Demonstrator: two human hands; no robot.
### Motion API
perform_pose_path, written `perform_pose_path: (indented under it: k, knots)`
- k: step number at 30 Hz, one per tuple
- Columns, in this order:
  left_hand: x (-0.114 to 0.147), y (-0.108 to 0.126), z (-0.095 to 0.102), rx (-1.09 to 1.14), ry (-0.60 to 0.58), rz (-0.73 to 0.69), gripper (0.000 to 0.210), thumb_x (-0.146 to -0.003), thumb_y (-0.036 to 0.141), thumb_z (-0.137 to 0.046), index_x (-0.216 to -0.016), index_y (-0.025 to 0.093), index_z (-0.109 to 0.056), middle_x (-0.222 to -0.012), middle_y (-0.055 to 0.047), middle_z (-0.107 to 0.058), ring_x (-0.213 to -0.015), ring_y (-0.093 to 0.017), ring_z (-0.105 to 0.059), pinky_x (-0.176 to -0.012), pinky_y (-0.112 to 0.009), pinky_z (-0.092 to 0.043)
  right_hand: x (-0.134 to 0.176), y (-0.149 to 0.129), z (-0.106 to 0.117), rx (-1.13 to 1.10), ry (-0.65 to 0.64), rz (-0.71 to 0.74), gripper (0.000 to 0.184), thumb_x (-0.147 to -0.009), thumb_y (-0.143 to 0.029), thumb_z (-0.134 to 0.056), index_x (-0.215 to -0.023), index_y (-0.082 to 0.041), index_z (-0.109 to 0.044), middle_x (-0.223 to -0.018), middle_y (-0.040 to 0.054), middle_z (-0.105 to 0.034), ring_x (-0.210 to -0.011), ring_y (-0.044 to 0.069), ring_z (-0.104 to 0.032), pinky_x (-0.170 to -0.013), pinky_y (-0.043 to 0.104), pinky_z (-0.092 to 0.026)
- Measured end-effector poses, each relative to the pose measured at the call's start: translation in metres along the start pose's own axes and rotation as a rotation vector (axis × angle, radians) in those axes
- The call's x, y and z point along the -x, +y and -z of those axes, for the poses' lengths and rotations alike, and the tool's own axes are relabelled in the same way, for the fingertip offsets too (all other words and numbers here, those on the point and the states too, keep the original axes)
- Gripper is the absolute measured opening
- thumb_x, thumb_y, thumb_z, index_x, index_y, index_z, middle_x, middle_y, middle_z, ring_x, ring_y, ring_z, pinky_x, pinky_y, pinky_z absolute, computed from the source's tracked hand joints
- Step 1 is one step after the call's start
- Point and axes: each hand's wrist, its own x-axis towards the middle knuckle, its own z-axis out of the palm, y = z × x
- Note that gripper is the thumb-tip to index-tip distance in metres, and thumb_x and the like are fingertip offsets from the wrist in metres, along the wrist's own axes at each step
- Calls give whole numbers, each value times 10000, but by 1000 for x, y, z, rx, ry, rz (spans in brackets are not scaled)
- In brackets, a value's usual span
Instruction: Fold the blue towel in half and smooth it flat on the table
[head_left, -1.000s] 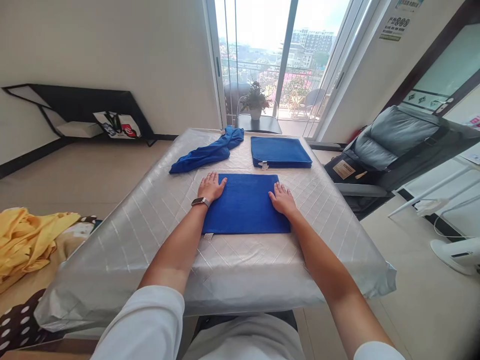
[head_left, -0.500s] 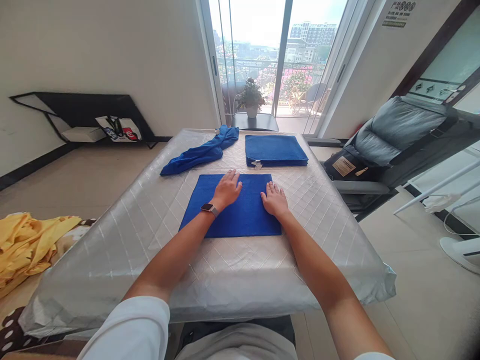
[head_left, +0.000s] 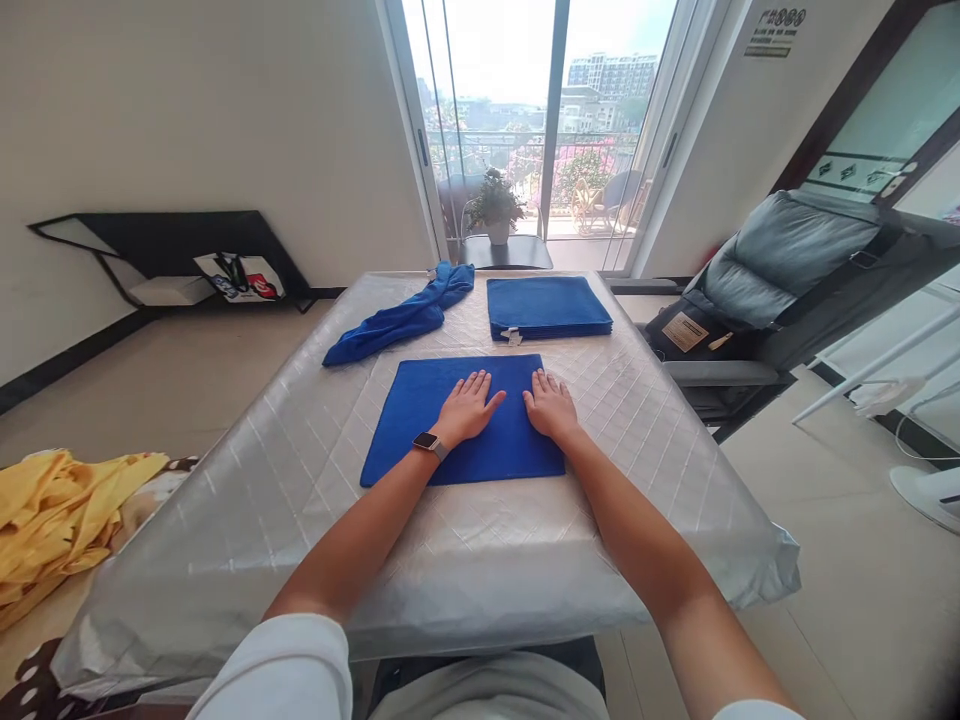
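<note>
A blue towel [head_left: 420, 400] lies flat as a rectangle on the table in front of me. My left hand [head_left: 466, 405], with a watch on its wrist, rests palm down near the towel's middle, fingers stretched out. On the towel's right edge lies my right hand [head_left: 551, 402], also flat with fingers extended. Beyond them sits a neat stack of folded blue towels [head_left: 550, 305] with a white label at its front edge. To the left of the stack, a crumpled blue towel [head_left: 405, 318] stretches slantwise across the table.
The table [head_left: 300, 520] has a shiny silver quilted cover. A yellow cloth [head_left: 60, 520] is heaped at the left. A grey recliner [head_left: 780, 275] stands to the right, and a potted plant [head_left: 496, 205] sits on a chair by the glass door.
My left hand has slid right across the towel, closer to my right hand. The right hand stays at the towel's right edge. The view has shifted slightly.
</note>
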Motion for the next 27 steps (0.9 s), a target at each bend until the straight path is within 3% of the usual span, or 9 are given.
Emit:
perform_pose_path:
  k: [6, 10, 19, 27]
  knots:
    - [50, -64, 9, -73, -26, 135, 765, -1072, 594, -143, -1658, 118, -268, -1725, -110, -242, -1610, -239, -185, -1316, -439, -153, -1, 2, -1, 8, -1, -5, 662, -1096, -409, -224, -1669, -79, -248, -1747, 103, -180, -1612, 246, -174, -1306, 450, -112]
    - [72, -91, 9, -91, -7, 198, 769, -1072, 576, -134, -1655, 91, -263, -1722, -129, -243, -1606, -255, -207, -1314, -456, -164, -1, 2, -2, 26, 3, -8, 657, -1096, -409, -223, -1669, -89, -255, -1745, 102, -192, -1610, 241, -184, -1305, 439, -113]
    - [78, -95, 14, -84, 30, 222, 786, -1069, 583, -146, -1637, 62, -302, -1710, -174, -264, -1596, -306, -233, -1304, -483, -180, -3, 2, -2, 76, -2, -10, 646, -1097, -397, -223, -1670, -100, -255, -1742, 111, -191, -1608, 238, -194, -1296, 443, -135]
    - [80, -104, 17, -18, 24, 298, 848, -1062, 609, -132, -1624, -8, -283, -1704, -224, -247, -1593, -315, -240, -1295, -453, -230, 15, -7, 8, 146, 103, 28, 627, -1081, -342, -271, -1634, -58, -343, -1713, 126, -295, -1588, 274, -255, -1296, 468, -149]
